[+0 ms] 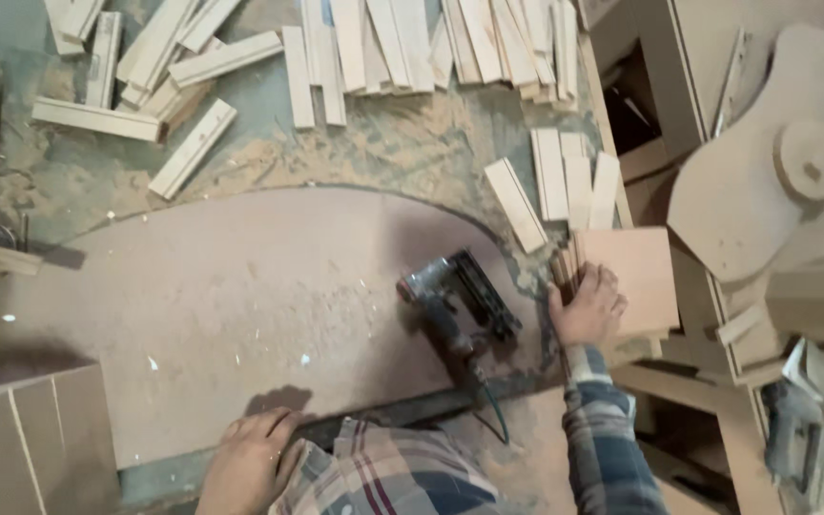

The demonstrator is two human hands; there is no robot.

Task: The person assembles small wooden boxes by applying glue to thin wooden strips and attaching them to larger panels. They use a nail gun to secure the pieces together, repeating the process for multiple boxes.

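The right hand [586, 307] is closed around the edge of a stack of square boards [633, 277], with the fingers curled over the left side of the stack, where the thin edges of several boards are visible. The stack lies at the right end of the big rounded panel [240, 296], next to the wooden frame [698, 315]. The left hand [245, 463] rests flat and open on the near edge of this panel, fingers spread a little, and it holds nothing. Both sleeves are of plaid cloth. Between the two hands, nearer to the right one, a dark nail gun [458, 303] lies on the panel, untouched, and its hose [493, 415] runs down toward the person. Behind the panel the floor is covered with sawdust and many short wooden slats [412, 43], some in rows and some scattered. A few more slats [565, 181] lie just above the stack. On the right stands a curved cut board with a round disc [808, 160] on it.
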